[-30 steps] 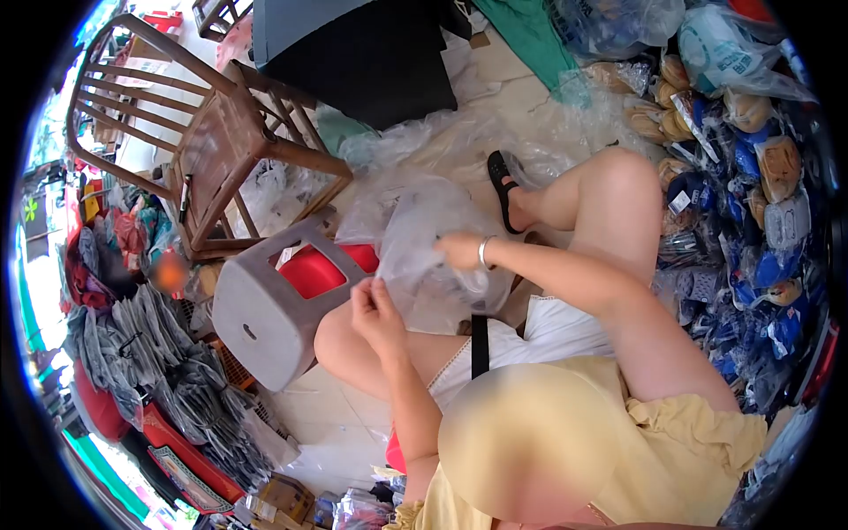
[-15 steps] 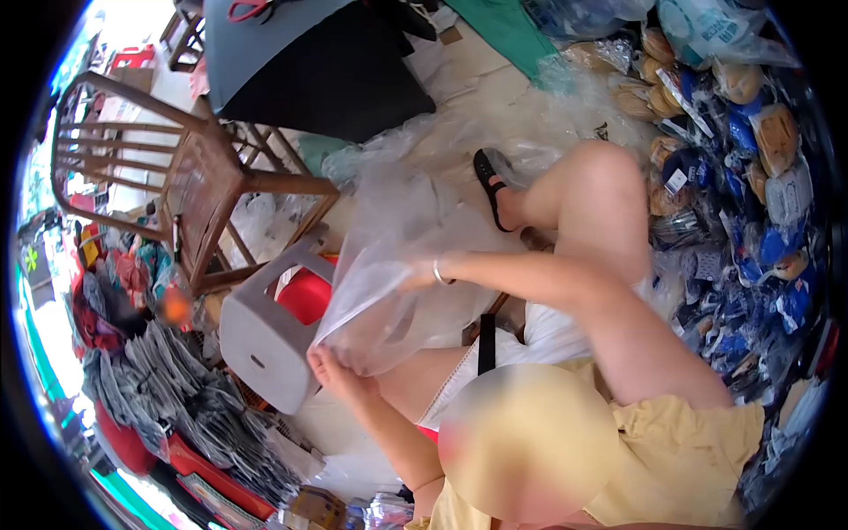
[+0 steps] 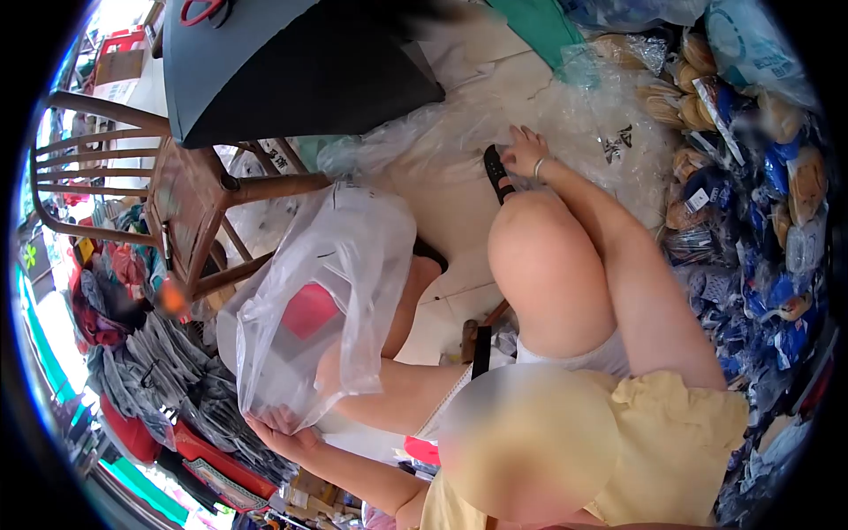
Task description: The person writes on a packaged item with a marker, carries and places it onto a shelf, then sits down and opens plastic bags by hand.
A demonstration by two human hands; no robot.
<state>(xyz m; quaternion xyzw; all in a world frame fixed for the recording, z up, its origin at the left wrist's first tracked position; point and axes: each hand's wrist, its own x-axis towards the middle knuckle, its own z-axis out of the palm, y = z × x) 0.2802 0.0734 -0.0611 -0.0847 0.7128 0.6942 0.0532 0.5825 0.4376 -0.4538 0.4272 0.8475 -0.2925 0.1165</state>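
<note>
The left hand (image 3: 281,428) closes on the near edge of a clear plastic bag (image 3: 367,230), its fingers partly hidden by the film. The bag hangs spread over the left knee and a grey stool (image 3: 228,340), just left of the person's legs (a red piece (image 3: 309,311) shows through the plastic). The right hand (image 3: 526,152) is stretched far forward, well apart from the bag, with its fingers parted and no object visible in them. It is just beside a black sandal (image 3: 495,172) on the person's foot; whether they touch, I cannot tell. A bracelet (image 3: 541,166) circles the right wrist.

Farther left stands a wooden chair (image 3: 185,190), a slim dark marker (image 3: 166,243) on its seat. Beyond the bag is a large grey and black block (image 3: 291,79), with red-handled scissors (image 3: 203,11) on top. More clear plastic (image 3: 609,146) lies crumpled on the far floor, near a green cloth (image 3: 539,35). Along the right side, wrapped goods (image 3: 707,194) in tan and blue are piled (many in shiny film). On the near left lie grey, plastic-covered bundles (image 3: 181,371) in a row.
</note>
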